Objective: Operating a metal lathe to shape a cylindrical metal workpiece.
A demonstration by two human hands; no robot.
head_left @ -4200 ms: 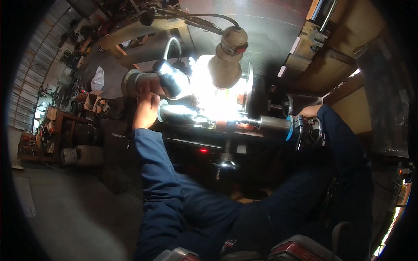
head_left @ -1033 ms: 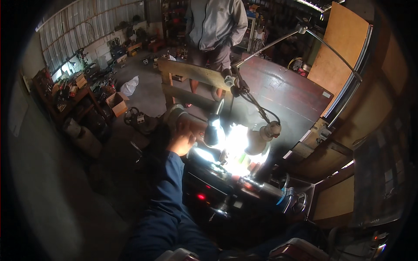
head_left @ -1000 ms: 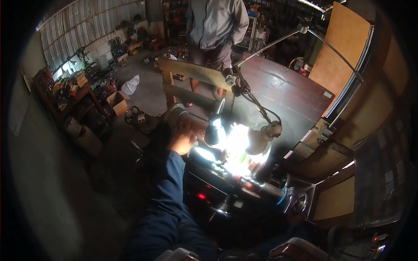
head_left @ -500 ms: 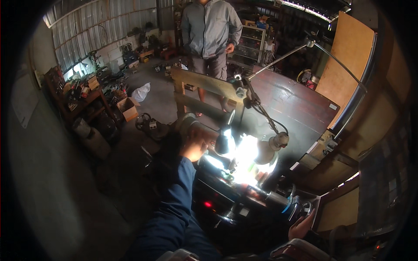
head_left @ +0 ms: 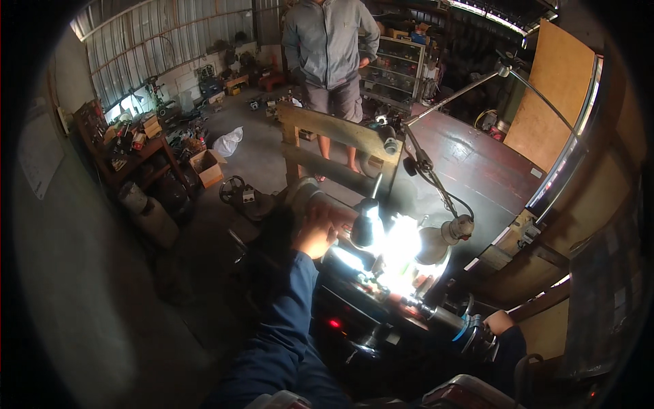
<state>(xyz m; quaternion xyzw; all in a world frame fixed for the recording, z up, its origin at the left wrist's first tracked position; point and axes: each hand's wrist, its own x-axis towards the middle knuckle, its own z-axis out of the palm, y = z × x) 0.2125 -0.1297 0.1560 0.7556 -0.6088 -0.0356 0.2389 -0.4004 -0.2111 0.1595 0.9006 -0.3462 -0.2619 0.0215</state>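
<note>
A machine that looks like a metal lathe [head_left: 338,292] stretches before me from left to right, its middle lost in white lamp glare. On its left end, the rounded housing [head_left: 328,202], my left hand [head_left: 315,230] lies with fingers stretched out. At the right end a silver cylinder [head_left: 446,320] with a blue ring leads to a metal handwheel [head_left: 485,341]. Around the far right of that wheel curls my right hand [head_left: 501,322], its fingertips partly hidden. A dark work lamp [head_left: 368,225] and a second round lamp [head_left: 436,244] hang over the bright middle.
A person [head_left: 330,48] in a grey jacket stands beyond a wooden frame [head_left: 340,128]. The jointed lamp arm [head_left: 429,167] rises above a dark red table [head_left: 477,153]. At left are a cluttered workbench [head_left: 139,158] and a cardboard box [head_left: 206,168]. Wooden panels [head_left: 593,198] border the right.
My right hand has moved up and around from the near side of the handwheel to its far right. My left hand stays on the housing. The whole view has shifted slightly.
</note>
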